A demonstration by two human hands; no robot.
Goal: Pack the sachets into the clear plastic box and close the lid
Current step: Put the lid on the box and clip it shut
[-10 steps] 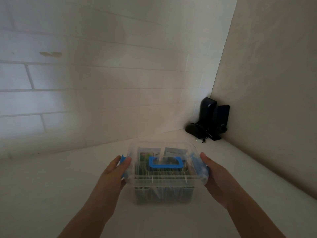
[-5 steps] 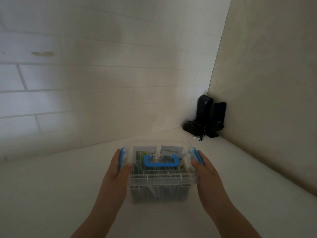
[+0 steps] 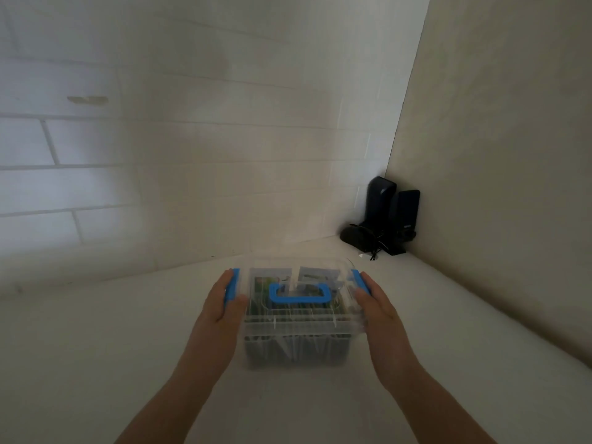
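The clear plastic box (image 3: 296, 322) sits on the pale worktop (image 3: 96, 347) directly in front of the person, squarely between the two hands, with its long axis running left to right. The lid (image 3: 298, 277) is on, its blue handle (image 3: 299, 293) lying flat across the top, and the sachets (image 3: 266, 280) show through the plastic, standing packed inside. The left hand (image 3: 221, 302) lies flat along the left end, fingers straight, pressing the blue side latch (image 3: 231, 286); the right hand (image 3: 378, 306) mirrors it on the right end against the other latch (image 3: 361, 282), fingers likewise extended, not curled round anything. Both are equally near, one per end. I judge the coming move hinges on this symmetry: each palm pushing inward along the box's length to snap its clip home. Whether the clips have caught I cannot tell. Black speakers (image 3: 389, 216) stand well apart in the corner.
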